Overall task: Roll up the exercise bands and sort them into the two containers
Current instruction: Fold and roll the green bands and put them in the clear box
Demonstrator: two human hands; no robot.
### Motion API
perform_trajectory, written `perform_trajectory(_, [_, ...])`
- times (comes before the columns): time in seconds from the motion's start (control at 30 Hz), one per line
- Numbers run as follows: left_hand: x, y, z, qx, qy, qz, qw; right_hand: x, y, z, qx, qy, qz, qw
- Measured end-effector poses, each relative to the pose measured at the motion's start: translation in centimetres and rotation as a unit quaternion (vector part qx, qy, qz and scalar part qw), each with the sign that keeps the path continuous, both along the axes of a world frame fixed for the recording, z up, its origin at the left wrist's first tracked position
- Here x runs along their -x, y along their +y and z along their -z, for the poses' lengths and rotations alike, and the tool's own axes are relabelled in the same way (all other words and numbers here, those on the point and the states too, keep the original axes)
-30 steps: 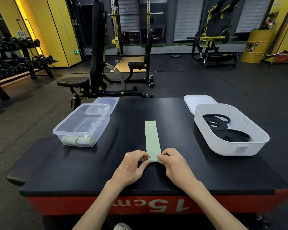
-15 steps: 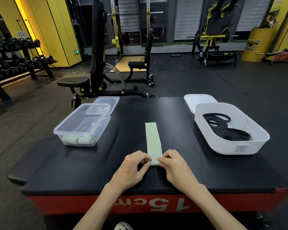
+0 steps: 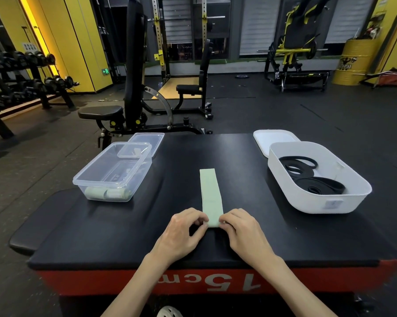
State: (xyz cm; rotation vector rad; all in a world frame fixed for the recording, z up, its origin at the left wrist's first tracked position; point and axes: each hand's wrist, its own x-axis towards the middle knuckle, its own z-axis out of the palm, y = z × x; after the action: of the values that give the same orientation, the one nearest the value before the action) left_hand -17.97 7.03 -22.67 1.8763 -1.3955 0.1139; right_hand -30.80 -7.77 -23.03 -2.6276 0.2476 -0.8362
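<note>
Both hands work at the near end of one band. The left hand (image 3: 183,229) has its fingers curled over the left side of a small roll, and the right hand (image 3: 243,229) pinches the right side the same way, so each grips the green band (image 3: 210,193) at its rolled start. The hands sit level with each other, about equally near the roll, fingertips almost meeting across it.

The relation that matters is that the band lies straight ahead of the hands, its long axis running away from the person toward the far edge of the tabletop (image 3: 124,225). Most of its length lies flat and unrolled. Rolling should therefore go forward, away from the body, with both hands pushing evenly so the roll does not skew.

To the left, well apart from the band, stands a clear box (image 3: 92,162) with two green rolls (image 3: 106,193) at its near end, which is the likely home for this band. Its lid (image 3: 147,138) lies behind it. To the right, a white tub (image 3: 319,202) holds coiled black bands (image 3: 312,179), with a white lid (image 3: 273,138) behind.
</note>
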Motion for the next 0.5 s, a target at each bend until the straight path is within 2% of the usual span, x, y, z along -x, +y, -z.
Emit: perform_trajectory(0.5, [-0.14, -0.23, 0.57, -0.02, -0.02, -0.019, 0.999, -0.29, -0.24, 0.16, -0.017, 0.002, 0.001, 1.0])
